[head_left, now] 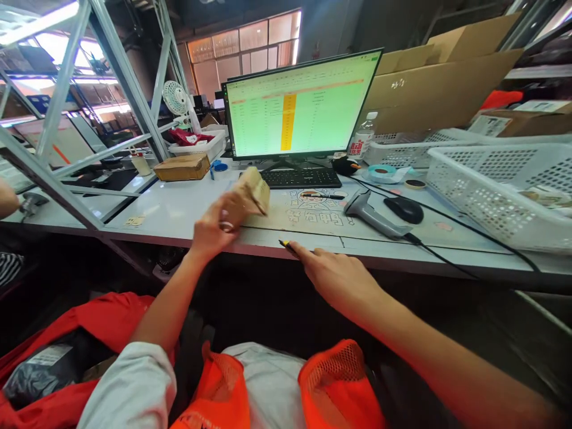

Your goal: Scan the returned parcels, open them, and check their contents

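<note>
My left hand (215,227) is closed round a small brown cardboard box (250,193), held tilted just over the desk mat. Motion blurs the box, so its print is unreadable. A ring shows on one finger. At the desk's front edge, my right hand (337,275) grips a slim box cutter (288,245), yellow and dark at the tip, which points left toward the box. Most of the cutter is hidden by the fingers. Beyond the right hand lie a grey barcode scanner (375,215) and a black pen (324,196) on the printed mat (308,221).
A monitor (301,107) and keyboard (304,177) stand at the back. To the right are a mouse (403,210), tape roll (382,173), bottle (363,136) and white plastic basket (496,202). A cardboard box (182,167) sits left, beside a metal frame (60,196). The scanner's cable crosses the right side.
</note>
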A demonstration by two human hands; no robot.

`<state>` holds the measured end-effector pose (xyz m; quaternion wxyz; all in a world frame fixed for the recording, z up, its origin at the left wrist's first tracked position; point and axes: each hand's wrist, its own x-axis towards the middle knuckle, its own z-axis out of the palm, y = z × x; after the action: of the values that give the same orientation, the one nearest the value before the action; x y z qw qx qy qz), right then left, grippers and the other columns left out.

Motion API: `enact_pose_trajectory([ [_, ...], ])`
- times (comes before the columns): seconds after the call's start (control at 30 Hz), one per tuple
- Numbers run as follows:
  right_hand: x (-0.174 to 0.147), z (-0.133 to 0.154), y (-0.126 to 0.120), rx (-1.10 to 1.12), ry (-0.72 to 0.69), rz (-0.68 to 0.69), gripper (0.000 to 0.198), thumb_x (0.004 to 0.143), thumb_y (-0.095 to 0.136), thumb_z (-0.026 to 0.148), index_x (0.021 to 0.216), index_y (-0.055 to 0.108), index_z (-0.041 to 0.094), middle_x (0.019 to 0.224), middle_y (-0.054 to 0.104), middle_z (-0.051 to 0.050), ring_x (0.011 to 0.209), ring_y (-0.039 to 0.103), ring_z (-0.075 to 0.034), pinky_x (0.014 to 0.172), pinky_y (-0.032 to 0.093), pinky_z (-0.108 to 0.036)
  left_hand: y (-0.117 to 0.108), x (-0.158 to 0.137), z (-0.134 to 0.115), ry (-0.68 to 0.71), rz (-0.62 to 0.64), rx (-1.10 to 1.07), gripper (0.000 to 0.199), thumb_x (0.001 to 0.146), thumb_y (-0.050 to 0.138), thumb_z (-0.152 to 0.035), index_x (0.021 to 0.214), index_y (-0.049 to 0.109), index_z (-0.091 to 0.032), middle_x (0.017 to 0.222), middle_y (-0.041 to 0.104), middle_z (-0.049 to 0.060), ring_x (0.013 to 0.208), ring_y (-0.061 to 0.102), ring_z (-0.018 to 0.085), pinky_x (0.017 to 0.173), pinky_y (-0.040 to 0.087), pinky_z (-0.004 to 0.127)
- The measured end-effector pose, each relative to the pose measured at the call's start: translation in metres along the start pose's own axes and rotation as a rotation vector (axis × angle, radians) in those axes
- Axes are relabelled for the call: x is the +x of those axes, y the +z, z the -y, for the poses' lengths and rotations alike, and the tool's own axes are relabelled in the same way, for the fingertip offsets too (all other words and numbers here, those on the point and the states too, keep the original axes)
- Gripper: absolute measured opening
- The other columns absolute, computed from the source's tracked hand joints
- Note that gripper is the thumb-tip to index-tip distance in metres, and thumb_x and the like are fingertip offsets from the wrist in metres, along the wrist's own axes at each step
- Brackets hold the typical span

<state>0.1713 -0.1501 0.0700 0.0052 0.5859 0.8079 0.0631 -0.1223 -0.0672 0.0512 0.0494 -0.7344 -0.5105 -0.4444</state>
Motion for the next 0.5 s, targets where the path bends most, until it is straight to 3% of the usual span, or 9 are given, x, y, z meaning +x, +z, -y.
enact_pose_trajectory([
  [0.1, 0.003, -0.049, -0.01, 0.228, -0.016, -0.209, 0.055, 0.102, 0.049, 0.036, 0.156, 0.044, 0.033, 0.113, 0.073, -0.01, 0.093, 0.073, -0.029, 0.075, 0.055, -0.037, -0.015, -0.005, 0.036, -0.13, -0.178, -0.252, 0.099, 0.069, 0.085, -0.033, 0.155, 0.036, -0.021, 0.136, 0.063, 0.011, 0.114, 0.067, 0.027, 0.097, 0.057, 0.035],
  [0.17, 0.015, -0.083, -0.015, 0.433, 0.013, -0.407, 0.056, 0.098, 0.056, 0.048, 0.15, 0.053, 0.028, 0.112, 0.074, -0.01, 0.094, 0.071, -0.029, 0.078, 0.056, -0.037, -0.018, -0.013, 0.058, -0.159, -0.126, -0.429, 0.099, 0.068, 0.086, -0.042, 0.152, 0.037, -0.02, 0.137, 0.061, 0.013, 0.119, 0.064, 0.029, 0.1, 0.056, 0.04],
  [0.23, 0.035, -0.107, -0.019, 0.662, 0.061, -0.462, 0.059, 0.095, 0.06, 0.053, 0.146, 0.057, 0.024, 0.094, 0.073, -0.009, 0.076, 0.07, -0.025, 0.066, 0.055, -0.034, -0.014, -0.021, 0.071, -0.222, -0.031, -0.548, 0.096, 0.068, 0.086, -0.047, 0.148, 0.04, -0.019, 0.133, 0.063, 0.014, 0.119, 0.064, 0.031, 0.103, 0.054, 0.045],
  [0.33, 0.073, -0.119, -0.022, 0.928, 0.114, -0.305, 0.065, 0.092, 0.064, 0.051, 0.148, 0.053, 0.02, 0.068, 0.063, -0.002, 0.049, 0.055, -0.015, 0.044, 0.046, -0.027, -0.004, -0.026, 0.076, -0.308, 0.012, -0.603, 0.093, 0.068, 0.088, -0.049, 0.143, 0.044, -0.018, 0.136, 0.061, 0.015, 0.128, 0.059, 0.032, 0.113, 0.046, 0.051],
  [0.5, 0.132, -0.103, -0.031, 1.094, 0.0, -0.025, 0.07, 0.094, 0.064, 0.038, 0.159, 0.041, 0.024, 0.059, 0.052, 0.005, 0.043, 0.048, -0.011, 0.037, 0.039, -0.021, 0.003, -0.019, 0.075, -0.288, 0.054, -0.602, 0.081, 0.071, 0.086, -0.053, 0.135, 0.052, -0.016, 0.127, 0.066, 0.016, 0.129, 0.059, 0.034, 0.116, 0.043, 0.055],
])
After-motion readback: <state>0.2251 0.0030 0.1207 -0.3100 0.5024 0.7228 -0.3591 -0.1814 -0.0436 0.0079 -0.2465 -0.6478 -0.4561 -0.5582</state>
